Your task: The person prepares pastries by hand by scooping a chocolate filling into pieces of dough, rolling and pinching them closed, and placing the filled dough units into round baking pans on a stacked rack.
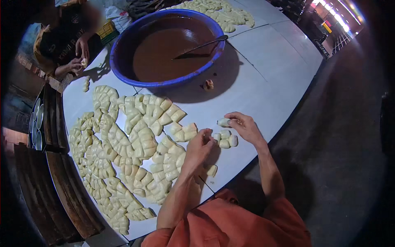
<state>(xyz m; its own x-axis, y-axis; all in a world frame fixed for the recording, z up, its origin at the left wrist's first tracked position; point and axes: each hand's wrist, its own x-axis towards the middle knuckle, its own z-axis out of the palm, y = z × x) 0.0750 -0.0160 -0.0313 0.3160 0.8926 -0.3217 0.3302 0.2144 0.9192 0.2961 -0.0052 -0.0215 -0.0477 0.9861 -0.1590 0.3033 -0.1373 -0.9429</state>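
My right hand pinches a small pale dough piece between thumb and fingers, just above the white table. A small cluster of dough pieces lies below it, between my two hands. My left hand is closed with its fingers curled; what it holds, if anything, is hidden. Beside its fingers lies a short group of joined dough pieces. One more dough piece sits by my left wrist, near the table's front edge. Many rows of pale, pressed-together dough pieces cover the table to the left.
A large blue basin of brown liquid stands at the back, a dark long-handled utensil leaning in it. A small brownish lump lies near it. More dough is behind. Across the table, a co-worker's hands hold a dough piece.
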